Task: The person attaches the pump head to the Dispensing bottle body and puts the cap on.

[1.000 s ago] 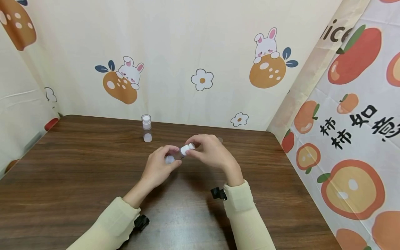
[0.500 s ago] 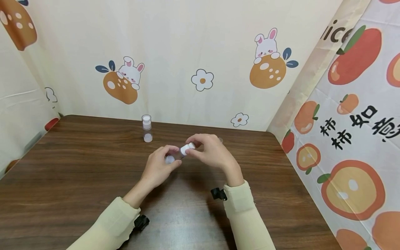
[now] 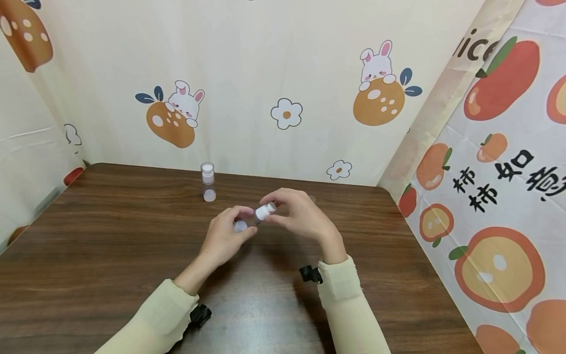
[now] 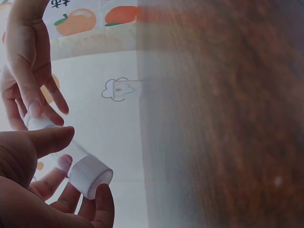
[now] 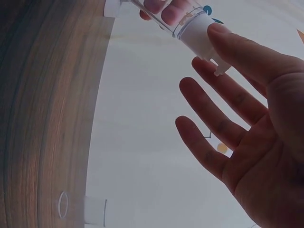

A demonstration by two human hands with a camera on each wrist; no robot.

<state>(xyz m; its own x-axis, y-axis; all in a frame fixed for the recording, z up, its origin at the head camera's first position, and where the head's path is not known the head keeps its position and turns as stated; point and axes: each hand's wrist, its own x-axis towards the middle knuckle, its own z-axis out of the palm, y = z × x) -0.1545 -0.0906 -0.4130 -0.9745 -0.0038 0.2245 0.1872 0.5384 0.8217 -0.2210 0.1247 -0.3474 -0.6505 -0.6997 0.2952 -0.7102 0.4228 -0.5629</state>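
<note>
My left hand (image 3: 225, 235) grips a small clear pump bottle (image 3: 263, 212), tilted and raised off the table. Its white base (image 4: 90, 176) sticks out past the left fingers in the left wrist view. At the upper end, my right hand (image 3: 302, 215) pinches the white pump collar (image 5: 197, 35) between thumb and forefinger, and its other fingers are spread. The pump's small nozzle (image 5: 219, 66) shows beside the right thumb. The left fingers partly cover the clear body.
Another pump bottle (image 3: 208, 182), with a clear cap over its white top, stands upright at the table's back edge. A loose clear cap (image 5: 95, 211) stands on the dark wood table (image 3: 110, 236), mostly hidden behind the right hand in the head view. Patterned curtains (image 3: 247, 59) border the table.
The right fingers have shifted slightly around the pump collar, leaving more of the white part visible. The left hand and the bottle have stayed almost still.
</note>
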